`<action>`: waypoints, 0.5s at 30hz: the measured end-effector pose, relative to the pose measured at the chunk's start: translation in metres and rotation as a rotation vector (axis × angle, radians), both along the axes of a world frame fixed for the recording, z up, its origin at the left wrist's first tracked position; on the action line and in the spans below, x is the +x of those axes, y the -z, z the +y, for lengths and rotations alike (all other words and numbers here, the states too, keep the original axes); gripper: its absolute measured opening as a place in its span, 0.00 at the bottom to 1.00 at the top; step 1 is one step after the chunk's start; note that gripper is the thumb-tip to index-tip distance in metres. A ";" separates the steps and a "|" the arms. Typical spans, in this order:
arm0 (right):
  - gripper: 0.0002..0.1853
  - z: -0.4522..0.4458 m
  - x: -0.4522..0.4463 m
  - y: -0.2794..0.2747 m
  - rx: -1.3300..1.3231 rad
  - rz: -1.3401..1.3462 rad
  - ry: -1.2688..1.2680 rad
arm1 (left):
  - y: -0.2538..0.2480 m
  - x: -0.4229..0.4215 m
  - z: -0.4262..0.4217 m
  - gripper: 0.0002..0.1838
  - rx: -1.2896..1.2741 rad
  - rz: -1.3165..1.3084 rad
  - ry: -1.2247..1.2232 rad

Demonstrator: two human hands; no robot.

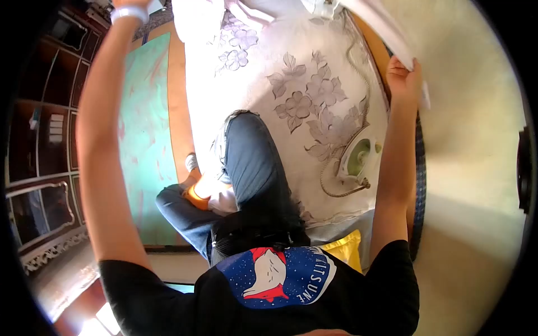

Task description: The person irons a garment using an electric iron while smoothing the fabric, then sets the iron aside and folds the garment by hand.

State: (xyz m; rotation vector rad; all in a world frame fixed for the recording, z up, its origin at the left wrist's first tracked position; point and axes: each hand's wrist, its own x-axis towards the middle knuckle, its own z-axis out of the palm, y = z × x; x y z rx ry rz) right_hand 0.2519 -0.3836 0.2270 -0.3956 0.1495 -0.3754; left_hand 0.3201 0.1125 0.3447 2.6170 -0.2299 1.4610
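My right hand [404,77] is raised at the upper right, its fingers pinched on the end of a pale pinkish-white cloth [386,28]. From there the cloth stretches up and leaves the top edge. My left hand [131,4] reaches far out at the upper left, with a white band around the wrist. The frame's edge cuts it off, so its fingers and anything in them are hidden. Below my right hand, a green and white iron [358,159] lies on a white flowered sheet [246,95], its cord [330,193] curling around it.
My bent leg in jeans [255,162] rests on the sheet. To the left lie a teal mat [145,129] and a dark cabinet with shelves [53,129]. A yellow packet [347,249] sits near my right side. A pale wall [471,140] rises on the right.
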 end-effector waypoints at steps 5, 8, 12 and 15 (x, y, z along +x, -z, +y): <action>0.14 0.011 0.004 0.129 0.022 0.300 -0.081 | 0.175 -0.027 0.028 0.34 0.605 0.414 -0.351; 0.14 0.023 -0.008 0.200 -0.012 0.540 -0.109 | 0.281 -0.045 0.045 0.37 0.705 0.629 -0.316; 0.15 0.045 -0.048 0.250 -0.086 0.699 -0.079 | 0.352 -0.091 0.053 0.31 0.459 0.797 -0.280; 0.17 0.059 -0.073 0.261 -0.070 0.769 -0.048 | 0.370 -0.113 0.068 0.33 0.394 0.884 -0.354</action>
